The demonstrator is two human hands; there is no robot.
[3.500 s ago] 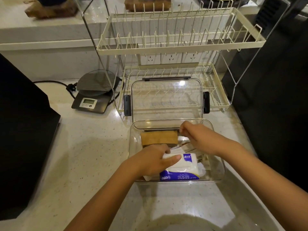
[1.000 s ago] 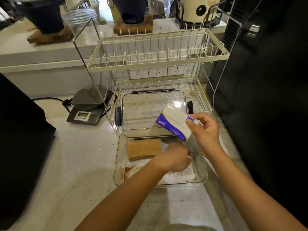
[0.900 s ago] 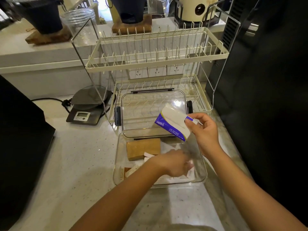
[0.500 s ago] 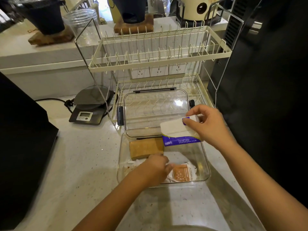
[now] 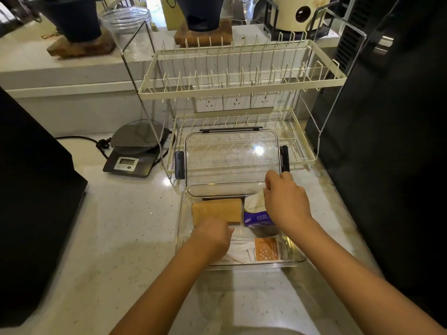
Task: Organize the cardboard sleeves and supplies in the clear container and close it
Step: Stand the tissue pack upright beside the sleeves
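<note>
I'm over the table (image 5: 125,238): the clear container (image 5: 180,228) sits open, lid (image 5: 232,153) propped against the rack (image 5: 242,88). Cardboard sleeves (image 5: 216,210) lie at its back. My right hand (image 5: 285,201) grips the tissue pack (image 5: 256,213) inside; left hand (image 5: 211,236) curls over white packets (image 5: 242,250), grip unclear.

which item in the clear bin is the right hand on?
The white-and-purple tissue pack, far right corner of the container. The right hand grips it; the brown sleeves and orange packet lie untouched by it.
</note>
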